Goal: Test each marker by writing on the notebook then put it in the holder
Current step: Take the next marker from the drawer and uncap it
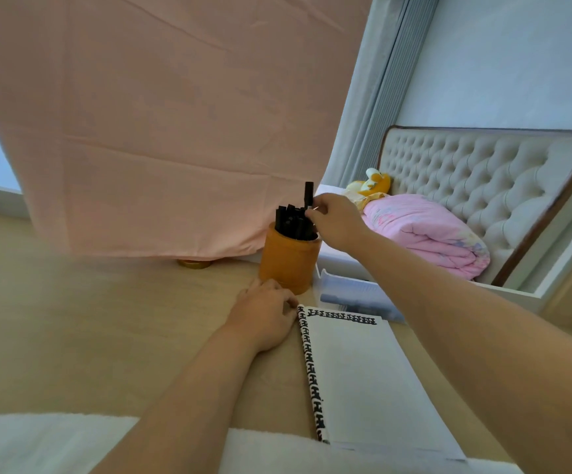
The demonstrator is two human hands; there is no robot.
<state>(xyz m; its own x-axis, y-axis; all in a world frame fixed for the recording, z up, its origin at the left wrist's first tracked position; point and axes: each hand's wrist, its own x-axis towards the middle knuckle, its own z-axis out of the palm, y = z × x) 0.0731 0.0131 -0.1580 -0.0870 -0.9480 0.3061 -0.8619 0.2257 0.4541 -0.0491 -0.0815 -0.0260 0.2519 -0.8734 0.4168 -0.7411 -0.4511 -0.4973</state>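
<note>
"Well, what could go wrong from here?"

"The right hand [337, 220] pinches one black marker [309, 195], which stands higher than the others packed in the holder [289, 261] just under its fingertips. The pack looks tight. I judge a neighbour could catch on the marker and ride up with it, or block it going down. A sideways tug could also tip the holder."

"Nothing steadies the holder?"

"Not that I can see. The left hand [264, 316] lies knuckles up on the bench [72, 319] just in front of the holder's base, fingers bent, tips at the top corner of the notebook [356, 371]. Whether it pinches the binding or only rests against it, I cannot tell."

"And the notebook?"

"It lies between the two forearms, and the page looks blank to me, though glare may hide faint strokes. So I cannot judge whether this marker is tested. An untested one going into the holder would be the real slip."

"What else is hidden?"

"The right hand covers the holder's far rim and some of the markers. I cannot make out whether the marker is capped, or how deep it sits. The notebook's near edge meets a pale cloth [38, 446] at the bottom of the view, and which lies on top is unclear."
</note>
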